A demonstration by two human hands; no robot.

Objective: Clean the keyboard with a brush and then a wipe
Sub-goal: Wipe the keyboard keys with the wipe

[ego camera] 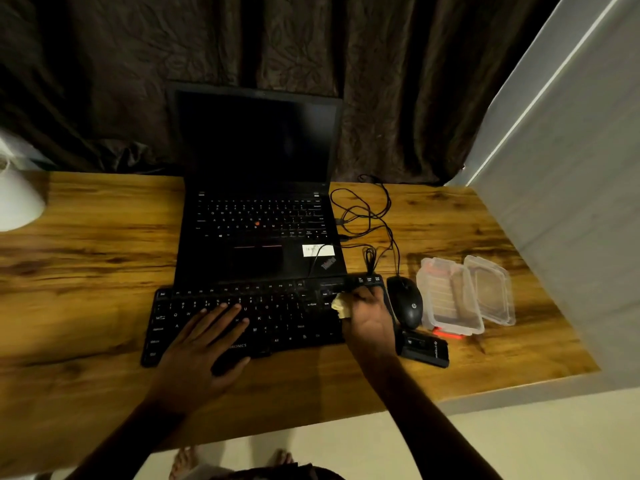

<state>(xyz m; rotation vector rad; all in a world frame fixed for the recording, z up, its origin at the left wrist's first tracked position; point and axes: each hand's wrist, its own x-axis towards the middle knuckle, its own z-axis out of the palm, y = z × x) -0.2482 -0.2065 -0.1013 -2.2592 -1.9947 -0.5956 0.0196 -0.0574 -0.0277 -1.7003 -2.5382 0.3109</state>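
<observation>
In the head view, the black keyboard (277,318) lies along the near part of the wooden desk (86,271), just in front of an open ThinkPad laptop (256,202) with a dark screen. The left hand (204,344) rests flat on the keyboard's left-centre keys, fingers straight and spread, grasping nothing. The right hand (369,317) is over the keyboard's right end, its fingers curled around a crumpled pale yellow wipe (340,306) that presses against the keys there. Just right of that hand sits a black HP mouse (407,301), close to the keyboard's edge. Its cable joins a loose tangle of black cables (367,216) beside the laptop. Further right stands a clear plastic container (450,299) with its lid (490,289) swung open, something red-orange (448,333) showing under its near edge. A small black device (424,348) lies near the right wrist. A white lamp (17,199) stands at the far left, and a dark curtain (207,46) hangs behind
</observation>
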